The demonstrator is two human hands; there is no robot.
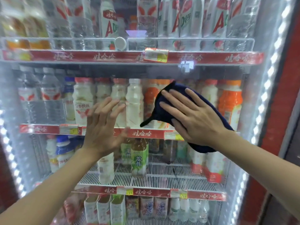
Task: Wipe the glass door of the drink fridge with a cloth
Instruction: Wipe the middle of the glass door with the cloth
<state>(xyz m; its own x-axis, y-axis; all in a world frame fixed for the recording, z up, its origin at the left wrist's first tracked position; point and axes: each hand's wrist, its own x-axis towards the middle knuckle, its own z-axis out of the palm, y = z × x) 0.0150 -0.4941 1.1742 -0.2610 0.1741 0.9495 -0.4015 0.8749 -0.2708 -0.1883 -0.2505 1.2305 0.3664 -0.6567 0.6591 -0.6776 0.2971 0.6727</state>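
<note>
The glass door [162,72] of the drink fridge fills the view, shut, with faint reflections on it. A dark blue cloth [164,114] lies flat against the glass at centre right, at the height of the second shelf. My right hand [190,116] presses on the cloth with its fingers spread; one corner of the cloth hangs down to the left. My left hand [103,127] is spread flat against or just off the glass, left of the cloth, and holds nothing.
Behind the glass, several shelves with red price strips [142,133] hold rows of bottles. LED strips [266,88] run down both door edges. The red fridge frame [280,101] stands at the right.
</note>
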